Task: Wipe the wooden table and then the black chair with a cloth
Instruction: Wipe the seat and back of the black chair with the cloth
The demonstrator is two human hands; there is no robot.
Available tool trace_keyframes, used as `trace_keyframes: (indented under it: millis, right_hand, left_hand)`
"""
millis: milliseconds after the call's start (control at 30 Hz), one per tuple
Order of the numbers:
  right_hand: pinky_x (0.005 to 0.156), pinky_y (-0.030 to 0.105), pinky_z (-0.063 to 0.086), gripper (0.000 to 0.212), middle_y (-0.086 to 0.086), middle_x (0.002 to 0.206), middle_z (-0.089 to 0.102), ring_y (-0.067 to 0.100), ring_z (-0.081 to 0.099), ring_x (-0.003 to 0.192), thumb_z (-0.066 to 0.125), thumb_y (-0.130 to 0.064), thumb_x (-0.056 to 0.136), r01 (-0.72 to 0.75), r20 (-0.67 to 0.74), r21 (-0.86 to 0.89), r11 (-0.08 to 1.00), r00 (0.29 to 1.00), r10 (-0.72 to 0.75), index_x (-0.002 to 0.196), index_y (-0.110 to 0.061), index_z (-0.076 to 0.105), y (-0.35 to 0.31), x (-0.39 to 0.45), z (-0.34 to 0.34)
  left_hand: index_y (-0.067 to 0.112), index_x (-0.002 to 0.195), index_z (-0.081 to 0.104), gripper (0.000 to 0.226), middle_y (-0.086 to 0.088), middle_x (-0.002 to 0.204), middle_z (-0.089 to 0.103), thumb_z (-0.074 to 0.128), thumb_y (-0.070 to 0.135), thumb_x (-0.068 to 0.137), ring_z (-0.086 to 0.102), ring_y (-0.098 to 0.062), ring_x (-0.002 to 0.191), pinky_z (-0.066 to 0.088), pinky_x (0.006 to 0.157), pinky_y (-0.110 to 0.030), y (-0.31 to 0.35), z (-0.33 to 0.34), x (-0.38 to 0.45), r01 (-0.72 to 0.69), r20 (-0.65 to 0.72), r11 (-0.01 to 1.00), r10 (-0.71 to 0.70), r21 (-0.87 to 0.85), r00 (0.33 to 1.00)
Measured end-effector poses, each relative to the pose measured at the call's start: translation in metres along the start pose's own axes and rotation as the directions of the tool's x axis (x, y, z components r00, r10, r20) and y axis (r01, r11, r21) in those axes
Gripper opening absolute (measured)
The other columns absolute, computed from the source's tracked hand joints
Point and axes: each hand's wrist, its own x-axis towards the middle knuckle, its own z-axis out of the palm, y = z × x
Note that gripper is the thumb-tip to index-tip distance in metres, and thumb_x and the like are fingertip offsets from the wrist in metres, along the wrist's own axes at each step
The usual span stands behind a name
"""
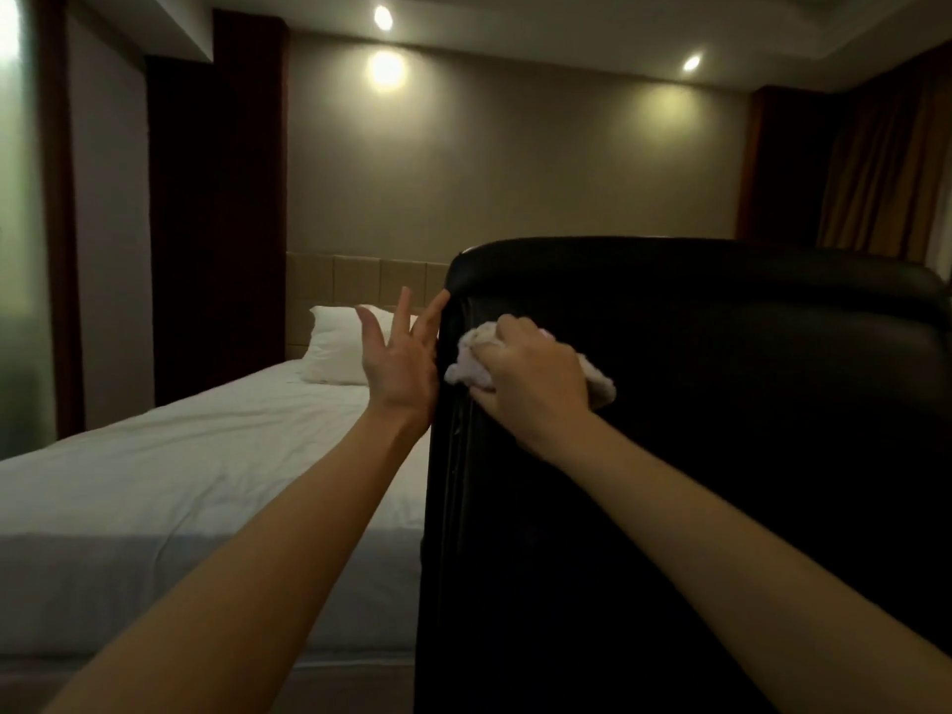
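The black chair (pixel 721 404) fills the right half of the view, its tall padded back turned toward me. My right hand (pixel 530 378) presses a crumpled white cloth (pixel 474 363) against the upper left part of the chair back. My left hand (pixel 399 363) is open with fingers spread, its palm flat against the chair's left edge just below the top corner. The wooden table is not in view.
A bed (pixel 180 481) with white sheets and a white pillow (pixel 340 353) lies to the left of the chair, close beside it. A padded headboard (pixel 360 275) and beige wall stand behind. Brown curtains (pixel 886 172) hang at the far right.
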Motion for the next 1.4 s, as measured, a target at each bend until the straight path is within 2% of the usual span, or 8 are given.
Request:
trace_keyframes:
  millis: [200, 300, 533, 833, 1067, 1167, 1267, 1400]
  right_hand:
    - [0.067, 0.025, 0.028, 0.035, -0.001, 0.099, 0.044, 0.012, 0.043, 0.089, 0.052, -0.042, 0.09, -0.027, 0.206, 0.149, 0.988, 0.978, -0.004, 0.119, -0.023, 0.058, -0.019, -0.03, -0.019]
    - [0.064, 0.024, 0.03, 0.032, -0.005, 0.093, 0.042, 0.01, 0.042, 0.08, 0.058, -0.035, 0.087, -0.123, 0.156, 0.316, 0.941, 0.985, 0.076, 0.117, -0.024, 0.059, -0.029, -0.05, -0.035]
    - [0.066, 0.034, 0.049, 0.018, 0.002, 0.084, 0.059, 0.016, 0.057, 0.075, 0.061, -0.028, 0.078, -0.292, 0.141, 0.683, 0.67, 0.952, 0.271, 0.086, -0.012, 0.066, -0.055, -0.102, -0.052]
    - [0.067, 0.025, 0.046, 0.018, -0.001, 0.089, 0.057, 0.015, 0.057, 0.077, 0.069, -0.022, 0.078, -0.182, 0.069, 0.566, 0.804, 0.982, 0.174, 0.093, -0.013, 0.068, -0.014, -0.077, -0.078]
    - [0.06, 0.023, 0.031, 0.031, 0.003, 0.096, 0.051, 0.015, 0.048, 0.079, 0.067, -0.032, 0.081, -0.109, -0.136, 0.236, 0.966, 0.98, 0.144, 0.107, -0.016, 0.063, 0.021, -0.001, -0.052]
    - [0.068, 0.026, 0.029, 0.037, 0.007, 0.105, 0.048, 0.017, 0.045, 0.088, 0.062, -0.036, 0.085, -0.058, -0.085, 0.09, 0.994, 0.994, 0.065, 0.118, -0.019, 0.06, 0.029, 0.031, -0.04]
    - [0.069, 0.028, 0.028, 0.037, 0.007, 0.11, 0.047, 0.021, 0.045, 0.099, 0.059, -0.038, 0.087, -0.048, -0.032, -0.021, 0.999, 0.998, 0.048, 0.119, -0.02, 0.059, 0.024, 0.044, -0.019]
    - [0.067, 0.03, 0.031, 0.032, 0.006, 0.104, 0.051, 0.022, 0.047, 0.096, 0.064, -0.038, 0.083, -0.059, -0.069, -0.027, 0.998, 0.996, 0.057, 0.107, -0.017, 0.064, 0.014, 0.023, 0.004]
  left_hand:
    - [0.02, 0.136, 0.041, 0.059, 0.002, 0.141, 0.044, 0.008, 0.051, 0.098, 0.037, -0.01, 0.131, 0.023, 0.109, -0.03, -0.003, 0.02, -0.027, -0.029, -0.125, 0.838, 0.115, 0.545, 0.985]
    - [0.023, 0.124, 0.049, 0.036, 0.01, 0.116, 0.057, 0.022, 0.03, 0.102, 0.05, 0.008, 0.108, 0.035, 0.09, -0.008, -0.006, 0.026, -0.047, -0.228, 0.12, 0.552, 0.226, 0.802, 0.967]
    - [0.016, 0.113, 0.057, 0.041, -0.006, 0.114, 0.062, 0.03, 0.038, 0.091, 0.059, -0.015, 0.107, 0.046, 0.092, -0.024, -0.008, 0.025, -0.084, -0.416, 0.385, 0.529, 0.173, 0.74, 0.906]
    - [0.023, 0.088, 0.061, 0.029, 0.013, 0.08, 0.064, 0.037, 0.04, 0.089, 0.059, -0.001, 0.075, 0.046, 0.07, -0.014, -0.006, 0.007, -0.092, -0.327, 0.331, 0.43, 0.068, 0.841, 0.941]
    - [0.026, 0.101, 0.059, 0.025, 0.009, 0.099, 0.06, 0.038, 0.026, 0.088, 0.056, -0.008, 0.094, 0.045, 0.081, -0.02, -0.006, -0.015, -0.068, -0.283, 0.199, 0.209, 0.347, 0.936, 0.916]
    - [0.018, 0.123, 0.048, 0.029, 0.003, 0.121, 0.049, 0.039, 0.022, 0.096, 0.047, -0.014, 0.112, 0.039, 0.093, -0.025, -0.018, -0.031, -0.051, -0.094, -0.045, 0.32, 0.399, 0.943, 0.916]
    - [0.017, 0.127, 0.048, 0.035, -0.001, 0.123, 0.053, 0.027, 0.032, 0.102, 0.049, -0.017, 0.116, 0.035, 0.095, -0.027, -0.038, -0.041, -0.04, 0.193, -0.305, 0.603, 0.087, 0.774, 0.948]
    - [0.024, 0.104, 0.066, 0.046, -0.005, 0.107, 0.068, 0.027, 0.049, 0.099, 0.062, -0.021, 0.103, 0.047, 0.093, -0.037, -0.058, -0.056, -0.037, 0.274, -0.293, 0.68, -0.09, 0.681, 0.952]
